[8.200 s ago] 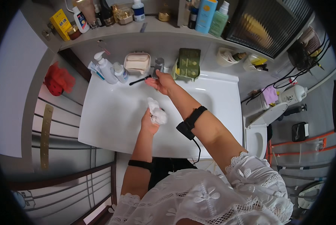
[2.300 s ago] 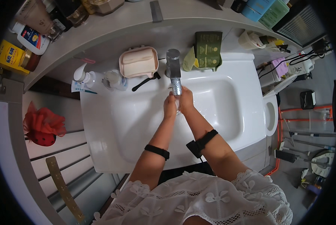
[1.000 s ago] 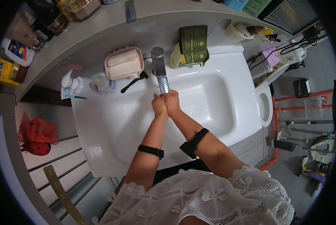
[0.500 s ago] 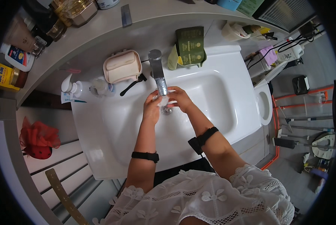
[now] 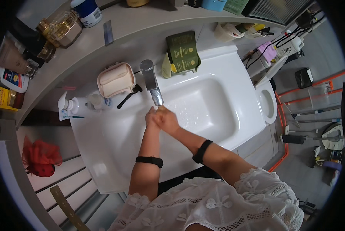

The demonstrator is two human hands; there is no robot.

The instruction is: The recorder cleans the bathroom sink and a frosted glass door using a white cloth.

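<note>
The white sink [image 5: 203, 115] fills the middle of the view, and both hands meet over its basin just below the spout of the tap [image 5: 152, 86]. The left hand [image 5: 151, 118] and right hand [image 5: 167, 120] are pressed together, the right folded over the left, fingers curled shut on each other. Whether a scrap of cloth or soap sits between them I cannot tell; nothing shows.

Risks, as I judge them, begin with the basin: the hands sit near its left slope rather than its centre, so water running off the wrists could spill onto the flat rim and towards the front edge. Both forearms carry black bands, the left band [image 5: 149, 161] and the right band [image 5: 201, 151], and a drip down the arm would wet them. Smaller things crowd the tap: a beige soap box [image 5: 116, 79], a black razor [image 5: 129, 95] lying just beside the tap base, a pump bottle [image 5: 77, 107] lying on its side, and a green packet [image 5: 184, 52] propped behind. A careless lift of the left hand could knock the razor into the basin.

Half a second ago the hands were a little apart, fingers spread under the spout; now they are clasped. Eight seconds back the right hand reached to the tap while the left held something white.
</note>
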